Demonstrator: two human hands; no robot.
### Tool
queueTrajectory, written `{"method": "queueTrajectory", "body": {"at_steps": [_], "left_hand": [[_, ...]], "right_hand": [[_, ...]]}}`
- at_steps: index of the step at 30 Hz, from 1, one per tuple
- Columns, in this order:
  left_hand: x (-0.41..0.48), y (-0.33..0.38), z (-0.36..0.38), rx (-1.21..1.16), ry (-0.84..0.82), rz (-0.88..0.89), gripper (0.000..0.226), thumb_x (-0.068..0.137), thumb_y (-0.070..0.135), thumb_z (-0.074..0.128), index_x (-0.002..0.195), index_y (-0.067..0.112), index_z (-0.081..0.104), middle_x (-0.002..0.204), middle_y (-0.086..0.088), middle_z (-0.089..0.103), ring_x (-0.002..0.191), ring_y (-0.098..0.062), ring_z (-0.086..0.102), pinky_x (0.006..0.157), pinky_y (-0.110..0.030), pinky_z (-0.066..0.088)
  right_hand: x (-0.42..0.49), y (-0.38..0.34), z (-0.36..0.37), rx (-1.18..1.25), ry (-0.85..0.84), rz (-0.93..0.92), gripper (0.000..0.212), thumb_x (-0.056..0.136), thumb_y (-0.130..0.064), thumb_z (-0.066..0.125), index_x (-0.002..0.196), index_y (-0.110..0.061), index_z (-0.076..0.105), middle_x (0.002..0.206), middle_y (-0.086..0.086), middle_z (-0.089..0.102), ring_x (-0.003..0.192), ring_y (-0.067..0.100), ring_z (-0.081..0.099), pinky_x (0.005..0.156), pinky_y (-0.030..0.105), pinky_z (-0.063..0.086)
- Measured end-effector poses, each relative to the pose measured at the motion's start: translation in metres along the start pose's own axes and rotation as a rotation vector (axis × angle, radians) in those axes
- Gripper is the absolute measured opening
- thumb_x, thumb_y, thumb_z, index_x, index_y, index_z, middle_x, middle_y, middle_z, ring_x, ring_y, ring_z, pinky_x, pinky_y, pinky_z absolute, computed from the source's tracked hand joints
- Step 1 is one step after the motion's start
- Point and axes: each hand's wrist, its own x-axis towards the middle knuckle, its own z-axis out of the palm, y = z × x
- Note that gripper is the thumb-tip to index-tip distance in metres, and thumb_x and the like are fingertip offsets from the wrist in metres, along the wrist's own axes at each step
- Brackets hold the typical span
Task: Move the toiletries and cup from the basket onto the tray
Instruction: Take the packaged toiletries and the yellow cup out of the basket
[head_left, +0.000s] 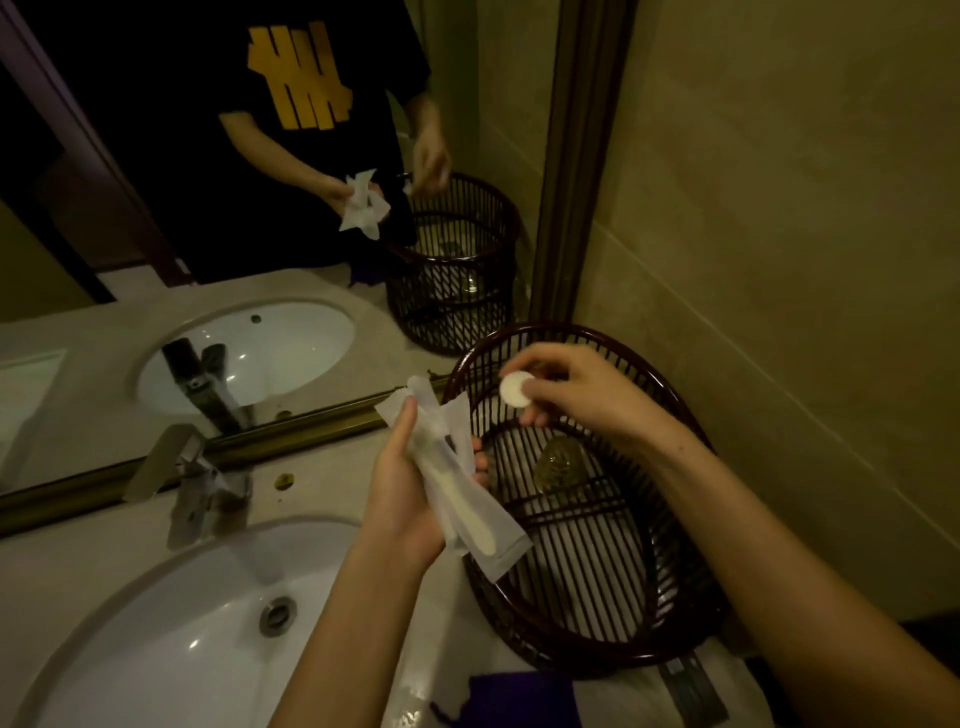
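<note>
Your left hand (402, 499) gripped white wrapped packets (457, 483); your right hand (566, 387) pinched a small white disc (516, 388) above the basket (675, 613). A glass cup (558, 462) lay inside, below your right hand.

We have a single head-worn view, looking forward and steeply down from close above the counter (322, 499). It faces the mirror (156, 208) along the counter's back edge, with the wall at the right edge. No second view shares the scene.
</note>
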Motion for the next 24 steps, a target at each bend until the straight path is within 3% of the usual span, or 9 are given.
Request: {"method": "queueTrajectory", "body": {"at_steps": [2,5,7,9,13,16,18,20,24], "left_hand": [[-0.003,-0.003,0.009,0.007,-0.010,0.044,0.056,0.089,0.057,0.058,0.127,0.017,0.066,0.137,-0.016,0.060,0.125,-0.027,0.057,0.106,-0.046,0.041],[-0.007,-0.008,0.019,0.008,-0.064,0.030,0.062,0.094,0.060,0.042,0.126,0.013,0.067,0.129,-0.014,0.066,0.113,-0.026,0.065,0.093,-0.039,0.050],[-0.008,-0.009,0.024,0.010,-0.067,-0.009,0.066,0.093,0.062,0.042,0.133,0.012,0.060,0.133,-0.018,0.062,0.119,-0.032,0.061,0.096,-0.046,0.048],[-0.010,-0.009,0.027,0.014,-0.052,-0.032,0.062,0.093,0.058,0.045,0.131,0.011,0.060,0.129,-0.021,0.064,0.115,-0.035,0.064,0.097,-0.049,0.047],[-0.011,-0.001,0.015,0.027,0.007,0.022,0.056,0.086,0.045,0.068,0.131,0.012,0.062,0.119,-0.013,0.060,0.106,-0.025,0.057,0.111,-0.041,0.034],[-0.017,0.006,0.004,0.016,0.023,0.025,0.037,0.087,0.030,0.067,0.114,0.006,0.064,0.087,-0.009,0.062,0.075,-0.019,0.059,0.075,-0.030,0.050],[-0.027,0.007,0.002,0.008,-0.001,0.032,0.024,0.086,0.021,0.064,0.105,0.007,0.061,0.079,-0.006,0.058,0.066,-0.016,0.054,0.060,-0.025,0.048],[-0.036,0.006,-0.001,-0.016,0.002,0.078,0.021,0.087,0.017,0.061,0.106,0.008,0.058,0.079,-0.006,0.056,0.065,-0.015,0.052,0.055,-0.024,0.048],[-0.055,0.008,-0.006,-0.037,0.013,0.130,0.031,0.087,0.015,0.059,0.117,0.009,0.058,0.081,-0.006,0.055,0.065,-0.015,0.052,0.051,-0.024,0.050]], "right_hand": [[-0.016,-0.029,0.002,0.028,-0.108,-0.087,0.022,0.096,-0.002,0.062,0.113,-0.014,0.070,0.096,0.016,0.075,0.069,0.019,0.072,0.064,0.028,0.058],[-0.029,-0.045,0.029,-0.204,-0.122,-0.141,0.020,0.087,-0.010,0.075,0.102,-0.017,0.064,0.095,0.006,0.071,0.069,0.016,0.072,0.064,0.034,0.063],[-0.029,-0.039,0.047,-0.485,-0.006,-0.241,0.021,0.082,-0.021,0.078,0.095,-0.021,0.061,0.098,-0.004,0.063,0.082,0.012,0.065,0.071,0.038,0.061],[-0.026,-0.029,0.056,-0.596,0.079,-0.313,0.022,0.081,-0.030,0.078,0.093,-0.025,0.061,0.104,-0.007,0.051,0.088,0.009,0.057,0.074,0.032,0.055],[-0.007,-0.013,0.033,-0.374,0.249,-0.281,0.010,0.089,-0.032,0.071,0.094,-0.023,0.070,0.102,-0.007,0.053,0.090,0.003,0.054,0.073,0.016,0.044],[0.030,0.040,-0.007,-0.481,0.380,-0.074,0.009,0.092,-0.026,0.068,0.096,-0.018,0.069,0.099,0.000,0.061,0.092,0.012,0.060,0.075,0.024,0.046],[0.051,0.088,-0.016,-0.597,0.186,0.221,0.033,0.084,-0.027,0.075,0.114,-0.016,0.065,0.116,0.008,0.064,0.110,0.025,0.062,0.090,0.037,0.053],[0.059,0.127,-0.005,-0.608,-0.050,0.449,0.072,0.076,-0.032,0.083,0.140,-0.020,0.050,0.141,0.011,0.053,0.129,0.031,0.052,0.105,0.046,0.049],[0.059,0.171,0.026,-0.830,-0.262,0.559,0.111,0.077,-0.037,0.083,0.160,-0.027,0.011,0.165,0.017,0.011,0.149,0.042,0.022,0.117,0.052,0.029]]}}
